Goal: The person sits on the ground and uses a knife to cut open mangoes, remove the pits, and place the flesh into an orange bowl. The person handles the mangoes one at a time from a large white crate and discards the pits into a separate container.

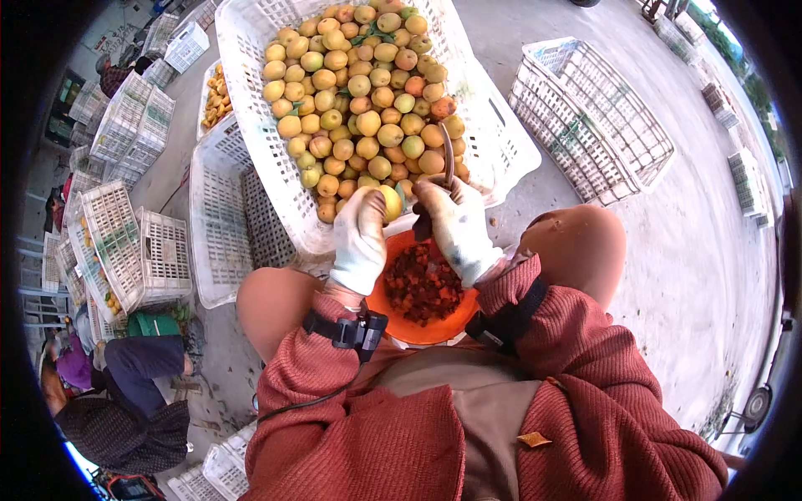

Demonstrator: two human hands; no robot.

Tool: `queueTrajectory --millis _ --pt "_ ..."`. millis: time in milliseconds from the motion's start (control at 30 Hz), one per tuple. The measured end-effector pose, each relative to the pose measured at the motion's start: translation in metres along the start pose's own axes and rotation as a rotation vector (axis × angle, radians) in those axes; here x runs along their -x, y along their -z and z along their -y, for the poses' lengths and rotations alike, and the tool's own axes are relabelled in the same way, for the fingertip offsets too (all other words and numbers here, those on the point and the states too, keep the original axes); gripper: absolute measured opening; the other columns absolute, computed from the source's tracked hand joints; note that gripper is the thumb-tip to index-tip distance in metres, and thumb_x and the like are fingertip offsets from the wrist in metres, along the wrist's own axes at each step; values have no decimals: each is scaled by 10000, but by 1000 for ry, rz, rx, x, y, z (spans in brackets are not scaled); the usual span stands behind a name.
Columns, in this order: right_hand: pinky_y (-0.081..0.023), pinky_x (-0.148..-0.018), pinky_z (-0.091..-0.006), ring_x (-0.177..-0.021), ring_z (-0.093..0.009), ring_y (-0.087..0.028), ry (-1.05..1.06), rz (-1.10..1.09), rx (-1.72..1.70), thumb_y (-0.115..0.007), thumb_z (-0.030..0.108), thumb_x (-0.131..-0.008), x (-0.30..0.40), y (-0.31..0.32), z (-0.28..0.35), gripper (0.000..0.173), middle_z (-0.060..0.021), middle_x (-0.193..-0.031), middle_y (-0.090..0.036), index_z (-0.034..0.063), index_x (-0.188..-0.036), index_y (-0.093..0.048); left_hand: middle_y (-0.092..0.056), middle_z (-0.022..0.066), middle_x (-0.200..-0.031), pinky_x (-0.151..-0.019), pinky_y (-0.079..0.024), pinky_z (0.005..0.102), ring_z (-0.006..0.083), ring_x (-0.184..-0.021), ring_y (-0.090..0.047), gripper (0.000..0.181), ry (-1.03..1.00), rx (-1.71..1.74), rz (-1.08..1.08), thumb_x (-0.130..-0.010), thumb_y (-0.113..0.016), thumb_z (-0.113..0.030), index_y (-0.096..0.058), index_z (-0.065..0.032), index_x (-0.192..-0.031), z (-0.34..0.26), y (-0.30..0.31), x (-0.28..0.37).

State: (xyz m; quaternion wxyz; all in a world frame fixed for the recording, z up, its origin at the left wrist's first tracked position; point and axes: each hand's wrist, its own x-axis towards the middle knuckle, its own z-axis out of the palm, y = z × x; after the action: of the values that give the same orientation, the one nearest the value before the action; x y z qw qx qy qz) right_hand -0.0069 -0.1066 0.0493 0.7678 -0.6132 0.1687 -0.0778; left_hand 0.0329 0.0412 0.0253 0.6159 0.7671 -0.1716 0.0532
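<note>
A yellow apricot-like fruit (392,203) is held in my gloved left hand (362,233), above the near edge of a white plastic crate (250,125). The crate holds many yellow, orange and greenish fruits (368,123). My gloved right hand (455,227) is closed round a tool with a thin curved metal piece (448,153) that points up over the crate; part of the tool is hidden by the fingers. Below both hands, between my knees, sits an orange bowl (401,330) with dark red chopped pieces (421,285) in it. Both gloves are stained.
A white crate (213,206) stands at the left of the fruit crate, and another (595,119) at the right. Stacked crates (113,244) line the far left. A person in dark clothes (125,426) sits at the lower left.
</note>
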Motion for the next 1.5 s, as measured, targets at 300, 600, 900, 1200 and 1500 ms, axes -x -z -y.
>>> queueTrajectory --millis 300,600,900,1200,1500 --pt "-486 -676 -289 -723 -111 -586 120 -175 16 -649 264 -919 -8 -14 -11 298 -69 -750 -676 -31 -923 -691 -615 223 -796 -680 -452 494 444 -801 -597 244 -30 -311 76 -952 -526 -222 -608 0 -894 -10 -36 20" --pt "-531 -675 -302 -739 -140 -670 497 -6 494 -706 172 -859 -5 -12 -2 194 -131 -803 -698 8 -961 -680 -546 89 -1310 -1071 -427 376 225 -1232 -534 489 706 983 -37 -1050 -368 -417 -450 -86 -1400 9 -59 33" --pt "-508 -586 -291 -643 -145 -613 74 -120 -324 -704 204 -896 -24 7 22 217 -50 -857 -667 11 -982 -657 -423 2 -676 -807 -482 418 207 -654 -422 552 807 1263 201 -952 -412 -682 -482 -162 -778 10 -17 20" --pt "-522 -706 -414 -802 -377 -654 641 148 685 -673 296 -893 8 -10 3 252 -193 -874 -668 54 -960 -669 -580 92 -1262 -1023 -450 388 219 -1172 -571 476 -124 -243 433 -1045 -378 -461 -464 -90 -1330 20 -28 24" --pt "-460 -535 -257 -581 -99 -556 127 -68 -166 -670 336 -936 -23 8 17 341 -19 -729 -628 2 -1006 -660 -577 26 -922 -694 -530 314 133 -775 -595 281 207 255 203 -906 -657 -190 -526 -77 -1128 -10 -23 35"
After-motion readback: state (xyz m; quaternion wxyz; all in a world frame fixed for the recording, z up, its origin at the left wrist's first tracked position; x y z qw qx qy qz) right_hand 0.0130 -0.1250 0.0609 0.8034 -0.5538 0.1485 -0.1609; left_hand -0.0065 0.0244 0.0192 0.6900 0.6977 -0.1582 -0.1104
